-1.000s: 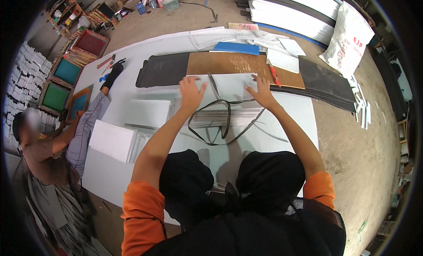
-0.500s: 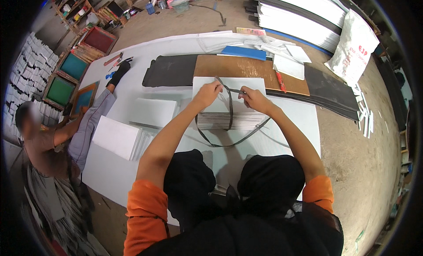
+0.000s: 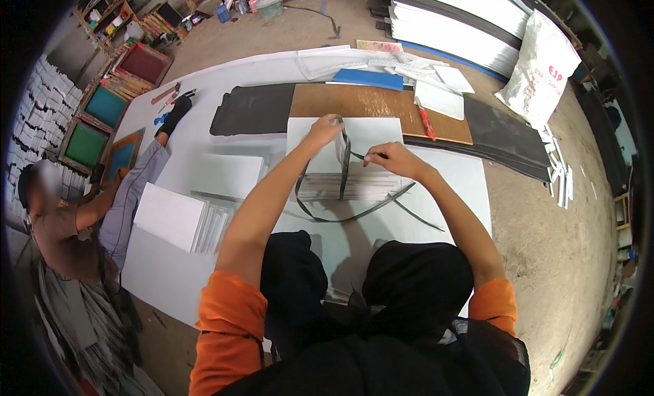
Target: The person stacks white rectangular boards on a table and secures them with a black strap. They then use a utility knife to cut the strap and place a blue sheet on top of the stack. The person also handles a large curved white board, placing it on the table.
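Note:
A stack of white sheets (image 3: pixel 323 186) sits on the white work surface in front of my knees. A dark grey strap (image 3: pixel 345 168) runs over its top and down its near side, with slack looping toward me and a loose tail to the right. At the far part of the stack, my left hand (image 3: pixel 325 131) is closed on the strap. My right hand (image 3: pixel 397 159) pinches another length of it above the stack's right side, fingers curled.
More white sheet stacks (image 3: pixel 174 217) stand to my left. Beyond my stack lie a brown board (image 3: pixel 354 101), dark sheets (image 3: pixel 255 110), a red cutter (image 3: pixel 426 123) and a blue piece (image 3: pixel 369 78). A person (image 3: pixel 68 225) sits at far left by framed screens; a white sack (image 3: pixel 539 70) stands far right.
My right hand has moved slightly right and toward me, drawing its strap end away from my left hand, which stays near the same part of the stack. The view has shifted slightly.

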`<state>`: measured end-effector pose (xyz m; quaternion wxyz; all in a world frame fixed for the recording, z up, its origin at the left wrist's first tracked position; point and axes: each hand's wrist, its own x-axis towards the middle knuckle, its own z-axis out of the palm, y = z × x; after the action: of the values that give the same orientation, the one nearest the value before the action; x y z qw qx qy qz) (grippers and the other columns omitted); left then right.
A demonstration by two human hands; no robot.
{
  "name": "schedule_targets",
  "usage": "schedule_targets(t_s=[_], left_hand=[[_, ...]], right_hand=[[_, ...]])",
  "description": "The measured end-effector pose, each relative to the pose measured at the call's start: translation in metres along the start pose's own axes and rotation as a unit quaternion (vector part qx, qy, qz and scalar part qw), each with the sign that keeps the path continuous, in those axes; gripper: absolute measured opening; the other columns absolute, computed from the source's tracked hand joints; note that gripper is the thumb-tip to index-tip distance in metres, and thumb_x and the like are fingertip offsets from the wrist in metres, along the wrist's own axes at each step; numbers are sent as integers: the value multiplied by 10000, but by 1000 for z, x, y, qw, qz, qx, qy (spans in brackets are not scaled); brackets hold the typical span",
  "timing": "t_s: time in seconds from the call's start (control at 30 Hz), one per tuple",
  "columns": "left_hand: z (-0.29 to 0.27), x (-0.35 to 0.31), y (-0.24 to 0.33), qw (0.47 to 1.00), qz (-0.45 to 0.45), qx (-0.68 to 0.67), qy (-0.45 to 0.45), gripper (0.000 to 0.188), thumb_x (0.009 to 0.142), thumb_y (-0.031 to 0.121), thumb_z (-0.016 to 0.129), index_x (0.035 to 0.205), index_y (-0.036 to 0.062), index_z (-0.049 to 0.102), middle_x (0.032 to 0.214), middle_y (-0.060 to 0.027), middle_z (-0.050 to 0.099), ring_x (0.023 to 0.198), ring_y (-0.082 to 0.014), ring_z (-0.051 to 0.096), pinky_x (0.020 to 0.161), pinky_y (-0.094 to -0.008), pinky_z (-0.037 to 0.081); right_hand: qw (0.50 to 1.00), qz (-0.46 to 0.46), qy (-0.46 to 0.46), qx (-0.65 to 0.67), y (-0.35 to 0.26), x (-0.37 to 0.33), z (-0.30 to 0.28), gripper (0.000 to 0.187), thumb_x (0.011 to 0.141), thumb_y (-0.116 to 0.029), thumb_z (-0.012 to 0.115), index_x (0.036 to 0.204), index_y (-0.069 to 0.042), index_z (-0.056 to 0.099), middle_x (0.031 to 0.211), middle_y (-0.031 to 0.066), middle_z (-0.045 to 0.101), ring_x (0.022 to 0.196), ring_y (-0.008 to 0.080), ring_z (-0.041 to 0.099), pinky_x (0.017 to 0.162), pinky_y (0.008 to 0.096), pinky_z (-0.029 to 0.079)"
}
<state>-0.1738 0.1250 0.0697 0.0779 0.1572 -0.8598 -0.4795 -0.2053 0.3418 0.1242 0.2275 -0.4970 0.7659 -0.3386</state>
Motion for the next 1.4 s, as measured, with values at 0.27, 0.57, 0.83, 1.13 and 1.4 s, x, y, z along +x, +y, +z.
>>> schedule_targets(t_s=[0.27, 0.57, 0.83, 1.13, 1.4], left_hand=[[-2, 14, 5, 994, 84, -59, -37, 356, 732, 119, 490, 1072, 16, 490, 1033, -114, 538, 922, -202, 508, 783, -285, 411], [0, -4, 4, 971, -219, -87, -27, 332, 755, 328, 583, 762, 10, 490, 502, 7, 343, 364, -83, 301, 335, -242, 241], [27, -5, 34, 988, -11, -129, -88, 262, 791, 174, 487, 1042, 111, 524, 803, -84, 581, 458, -136, 431, 413, -249, 340], [-23, -19, 30, 947, 146, 285, 14, 230, 797, 255, 495, 887, 58, 574, 716, -158, 594, 689, -347, 563, 626, -394, 442], [-54, -12, 13, 959, 156, 235, 7, 347, 757, 374, 561, 768, 28, 562, 745, -140, 582, 728, -304, 550, 658, -371, 422]], right_hand=[[994, 26, 90, -64, 24, 3, 2, 192, 815, -156, 429, 789, -34, 576, 766, 106, 611, 744, 287, 571, 687, 359, 423], [998, 21, 38, -47, 23, 7, 10, 193, 816, -169, 427, 802, -39, 568, 758, 117, 609, 728, 302, 568, 681, 366, 422], [996, 39, 47, -58, 19, 3, 5, 204, 810, -177, 431, 801, -30, 572, 756, 138, 604, 726, 314, 568, 687, 374, 423], [980, 74, 158, -101, 27, 0, -3, 206, 806, -183, 431, 808, -24, 562, 747, 173, 592, 731, 351, 560, 690, 403, 425], [961, 101, 170, -195, 30, 13, -15, 197, 805, -204, 438, 825, -49, 560, 745, 207, 575, 725, 375, 554, 658, 448, 431]])
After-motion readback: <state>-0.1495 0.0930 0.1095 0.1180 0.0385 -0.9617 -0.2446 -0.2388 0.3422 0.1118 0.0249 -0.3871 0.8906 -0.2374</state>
